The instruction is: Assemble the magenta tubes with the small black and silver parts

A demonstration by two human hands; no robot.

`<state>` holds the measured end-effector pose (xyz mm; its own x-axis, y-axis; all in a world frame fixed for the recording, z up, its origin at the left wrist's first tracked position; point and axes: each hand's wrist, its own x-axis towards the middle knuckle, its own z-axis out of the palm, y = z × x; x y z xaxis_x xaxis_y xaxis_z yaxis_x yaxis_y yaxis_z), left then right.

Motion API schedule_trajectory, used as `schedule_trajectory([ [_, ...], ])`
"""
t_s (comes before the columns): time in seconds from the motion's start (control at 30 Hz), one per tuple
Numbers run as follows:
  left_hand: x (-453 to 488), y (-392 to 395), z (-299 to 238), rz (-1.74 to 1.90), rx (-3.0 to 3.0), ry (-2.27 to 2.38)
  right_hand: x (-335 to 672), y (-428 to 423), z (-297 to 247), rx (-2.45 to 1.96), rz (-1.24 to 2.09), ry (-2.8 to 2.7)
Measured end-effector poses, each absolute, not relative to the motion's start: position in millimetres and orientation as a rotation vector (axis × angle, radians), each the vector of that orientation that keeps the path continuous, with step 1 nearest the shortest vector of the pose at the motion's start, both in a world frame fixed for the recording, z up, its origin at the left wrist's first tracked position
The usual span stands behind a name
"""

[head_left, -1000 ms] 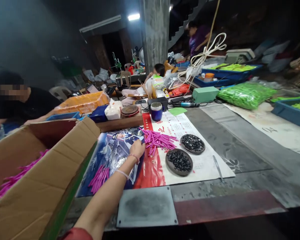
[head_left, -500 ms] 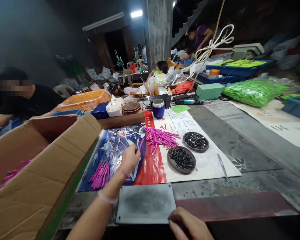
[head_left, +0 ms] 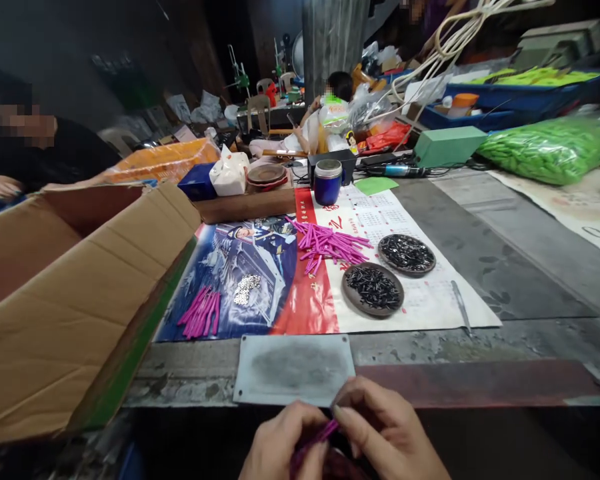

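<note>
In front of the table edge, my left hand (head_left: 293, 440) is closed around a thin magenta stick (head_left: 326, 432). My right hand (head_left: 380, 427) pinches at the upper end of that stick; what sits between those fingertips is hidden. A grey metal plate (head_left: 294, 368) lies just beyond both hands. Farther out is a loose heap of magenta sticks (head_left: 330, 243), with a smaller bundle of magenta sticks (head_left: 201, 312) to the left. Small white rings (head_left: 247, 288) lie piled between them. Two round dishes, a nearer dish (head_left: 349, 297) and a farther dish (head_left: 433, 257), hold small black pieces.
A large open cardboard box (head_left: 105, 287) stands on the left. Tweezers (head_left: 461, 307) lie on the poster sheet at right. Behind are a blue jar (head_left: 328, 183), a tissue pack (head_left: 229, 172) and a green bag (head_left: 555, 150). A person (head_left: 55, 147) sits at far left.
My left hand has drawn back from the poster to my right hand, bringing a magenta stick. The white rings are now uncovered. The view has tilted downward.
</note>
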<state>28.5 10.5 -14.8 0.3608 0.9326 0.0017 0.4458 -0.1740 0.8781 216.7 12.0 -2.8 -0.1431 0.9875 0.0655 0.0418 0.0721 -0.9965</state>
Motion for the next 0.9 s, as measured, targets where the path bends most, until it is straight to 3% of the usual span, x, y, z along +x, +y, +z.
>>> schedule_trajectory([
  [0.17, 33.2, 19.9, -1.9, 0.604, 1.605, 1.068, 235.9, 16.4, 3.2, -1.153, 0.951, -1.649],
  [0.33, 30.8, 19.1, -8.3, 0.602, 1.425, 1.094, 297.0, 50.2, 0.3, -1.471, 0.269, -1.795],
  [0.47, 28.7, 15.2, -15.9, 0.62, 1.335, 1.101, 325.4, 76.5, -18.6, -1.618, 0.005, -2.099],
  [0.7, 20.4, 18.2, -13.0, 0.63, 1.331, 1.094, 328.5, 98.9, -29.9, -1.685, -0.058, -2.279],
  [0.9, 16.3, 20.6, -15.7, 0.604, 1.332, 1.079, 333.7, 111.3, -23.6, -1.613, 0.093, -2.386],
])
